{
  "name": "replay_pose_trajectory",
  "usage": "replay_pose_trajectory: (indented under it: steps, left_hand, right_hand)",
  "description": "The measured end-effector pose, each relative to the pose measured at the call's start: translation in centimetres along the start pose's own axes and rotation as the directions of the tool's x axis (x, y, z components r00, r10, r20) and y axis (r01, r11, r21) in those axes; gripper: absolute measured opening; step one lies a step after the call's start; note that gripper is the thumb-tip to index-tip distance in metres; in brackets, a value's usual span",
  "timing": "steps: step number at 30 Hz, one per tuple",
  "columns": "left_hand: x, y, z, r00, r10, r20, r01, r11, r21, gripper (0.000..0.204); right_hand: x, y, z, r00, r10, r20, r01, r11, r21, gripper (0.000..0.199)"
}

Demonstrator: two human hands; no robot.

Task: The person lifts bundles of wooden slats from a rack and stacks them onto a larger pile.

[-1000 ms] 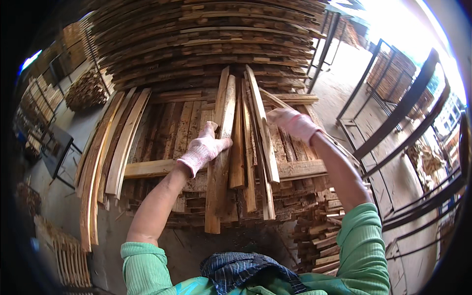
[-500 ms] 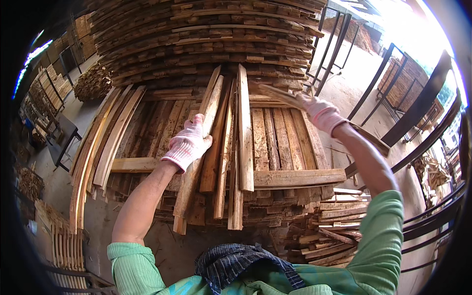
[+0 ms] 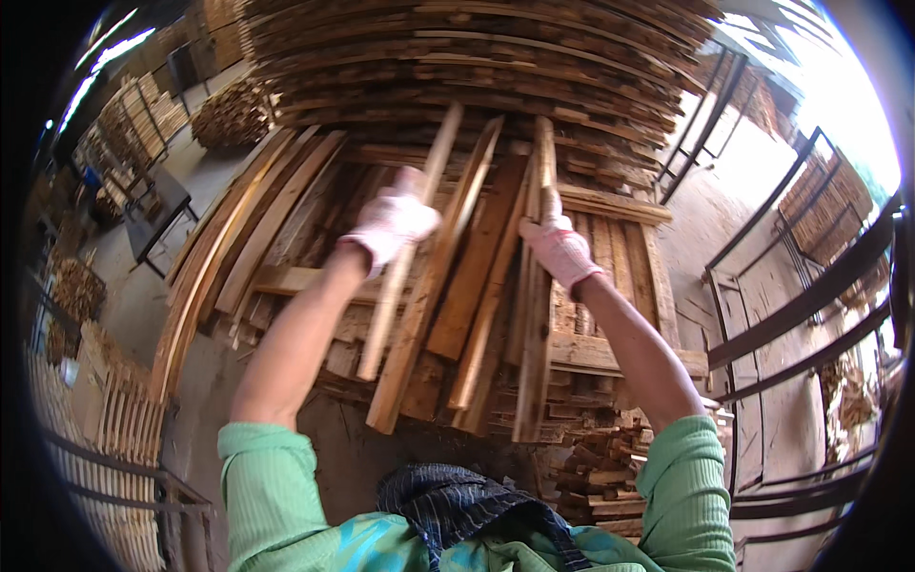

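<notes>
My left hand (image 3: 391, 224), in a pinkish-white knit glove, is closed around a pale wooden slat (image 3: 390, 310), blurred by motion and slightly apart from the others. My right hand (image 3: 560, 250), gloved alike, grips another wooden slat (image 3: 536, 353) at the right side of the loose pieces. Between my hands, several loose slats (image 3: 474, 296) lie lengthwise, their near ends jutting past the front edge of the low stack (image 3: 629, 355) under them. The fingertips of my right hand are partly hidden behind its slat.
A tall pile of layered slats (image 3: 467, 57) rises at the far side. More long slats (image 3: 233, 224) lie along the stack's left edge. Beneath the front right is a heap of short wood pieces (image 3: 600, 472). Dark metal frames (image 3: 810, 286) stand at the right.
My right hand has come in from the far right and now grips a slat at the right of the loose ones. My left hand has shifted left with its slat. The whole view has swung.
</notes>
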State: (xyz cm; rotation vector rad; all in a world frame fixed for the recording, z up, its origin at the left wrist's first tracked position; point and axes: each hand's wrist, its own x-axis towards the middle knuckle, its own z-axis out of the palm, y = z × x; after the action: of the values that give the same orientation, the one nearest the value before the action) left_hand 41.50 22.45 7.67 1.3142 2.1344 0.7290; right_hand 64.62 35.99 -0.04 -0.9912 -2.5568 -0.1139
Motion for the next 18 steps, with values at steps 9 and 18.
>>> replay_pose_trajectory:
  steps: [9, 18]
  left_hand:
    - [2.0, -3.0, 1.9, 0.989, 0.148, 0.022, -0.139, 0.964, -0.226, 0.05]
    - [-4.2, -12.8, -23.7, 0.976, 0.131, -0.174, -0.164, 0.968, -0.189, 0.077]
  right_hand:
    - [-0.3, 1.4, -6.8, 0.976, 0.039, 0.212, -0.045, 0.999, 0.024, 0.028]
    - [7.4, -22.2, -7.6, 0.823, 0.144, 0.55, -0.547, 0.464, 0.697, 0.069]
